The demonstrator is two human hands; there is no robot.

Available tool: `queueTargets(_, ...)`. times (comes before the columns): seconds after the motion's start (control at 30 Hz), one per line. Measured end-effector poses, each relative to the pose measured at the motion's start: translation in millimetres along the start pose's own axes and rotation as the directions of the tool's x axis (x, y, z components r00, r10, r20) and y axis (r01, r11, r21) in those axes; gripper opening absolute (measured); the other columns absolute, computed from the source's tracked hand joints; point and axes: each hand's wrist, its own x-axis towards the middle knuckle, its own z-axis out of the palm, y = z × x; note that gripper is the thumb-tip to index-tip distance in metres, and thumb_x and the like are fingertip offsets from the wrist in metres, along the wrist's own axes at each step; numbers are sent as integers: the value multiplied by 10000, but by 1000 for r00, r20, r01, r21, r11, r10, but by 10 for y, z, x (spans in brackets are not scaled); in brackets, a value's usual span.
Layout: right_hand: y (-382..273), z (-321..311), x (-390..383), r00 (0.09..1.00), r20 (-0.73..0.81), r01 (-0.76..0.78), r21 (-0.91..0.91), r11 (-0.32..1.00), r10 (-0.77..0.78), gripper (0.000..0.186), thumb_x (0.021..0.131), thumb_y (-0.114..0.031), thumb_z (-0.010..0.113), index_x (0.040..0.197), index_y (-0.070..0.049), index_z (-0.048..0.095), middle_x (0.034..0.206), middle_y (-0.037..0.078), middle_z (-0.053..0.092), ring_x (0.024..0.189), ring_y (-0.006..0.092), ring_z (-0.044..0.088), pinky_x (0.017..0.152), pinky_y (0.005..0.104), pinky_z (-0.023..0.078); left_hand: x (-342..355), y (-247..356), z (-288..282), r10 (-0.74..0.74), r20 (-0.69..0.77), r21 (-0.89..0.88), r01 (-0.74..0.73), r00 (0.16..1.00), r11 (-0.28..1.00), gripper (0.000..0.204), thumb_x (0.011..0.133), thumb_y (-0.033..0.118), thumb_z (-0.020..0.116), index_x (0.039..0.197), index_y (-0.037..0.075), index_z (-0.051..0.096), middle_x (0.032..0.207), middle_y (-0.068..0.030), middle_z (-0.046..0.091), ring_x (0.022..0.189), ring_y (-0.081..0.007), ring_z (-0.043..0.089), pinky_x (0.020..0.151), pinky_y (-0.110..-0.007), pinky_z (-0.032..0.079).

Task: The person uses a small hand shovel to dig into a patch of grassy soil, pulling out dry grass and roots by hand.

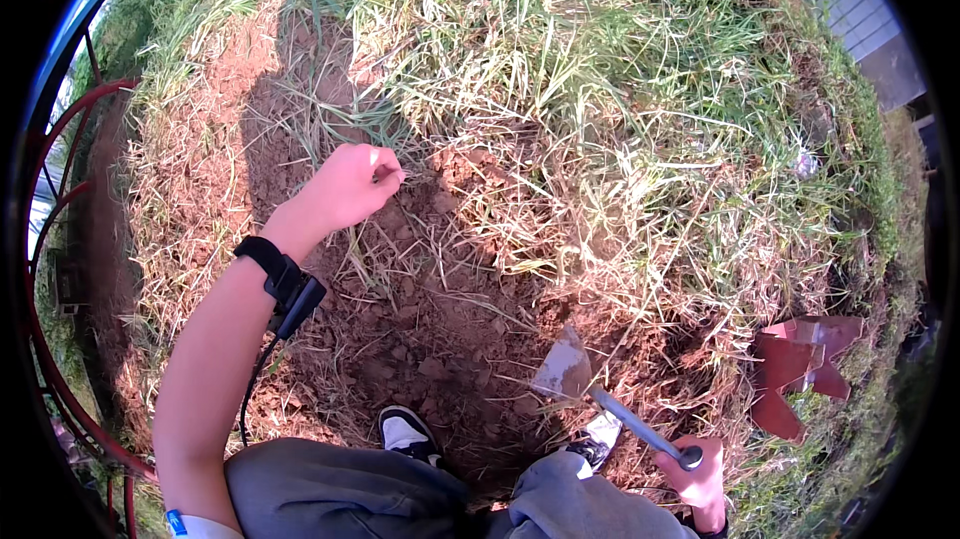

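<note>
My left hand [358,184] hangs over the dug soil near the edge of the cut grass, its fingers curled into a pinch. Whatever lies between those fingertips, if anything, is too small to make out. At the lower right my right hand [700,479] is closed round a digging hand tool [645,424] with a grey metal shaft and a flat, soil-smeared blade. That blade [564,367] is at the loose brown earth [430,339], just beyond my right shoe; whether it touches the ground I cannot tell. Dry and green grass [580,89] covers the ground ahead.
My shoes [407,431] stand on the soil close to the blade. To the right lies a reddish-brown angular object [800,369]. Curved red metal bars [75,409] run along the left side. A pale tiled wall [850,9] shows at the upper right.
</note>
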Motion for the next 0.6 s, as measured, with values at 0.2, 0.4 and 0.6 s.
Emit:
queueTargets(0.2,-166,485,655,971,55,240,-221,945,-234,214,820,-162,876,745,-27,728,560,89,619,449,210,576,446,342,452,-124,-90,61,12,47,50,-14,999,999,181,980,182,703,1015,9,740,911,-150,773,812,-249,748,774,-365,583)
queueTargets(0.4,12,555,722,980,62,196,-90,976,-191,187,862,-125,855,797,13,744,558,47,595,491,129,554,461,317,411,-211,87,180,19,159,71,-31,987,997,183,981,190,700,1037,18,724,895,-150,761,820,-254,742,779,-371,579)
queueTargets(0.6,430,1068,514,883,396,-448,870,204,252,135,1040,-77,665,944,-76,571,651,-23,439,497,97,422,449,281,347,-208,473,352,142,262,-39,-136,955,990,227,1014,251,690,1059,31,730,897,-128,766,730,-230,717,692,-378,564)
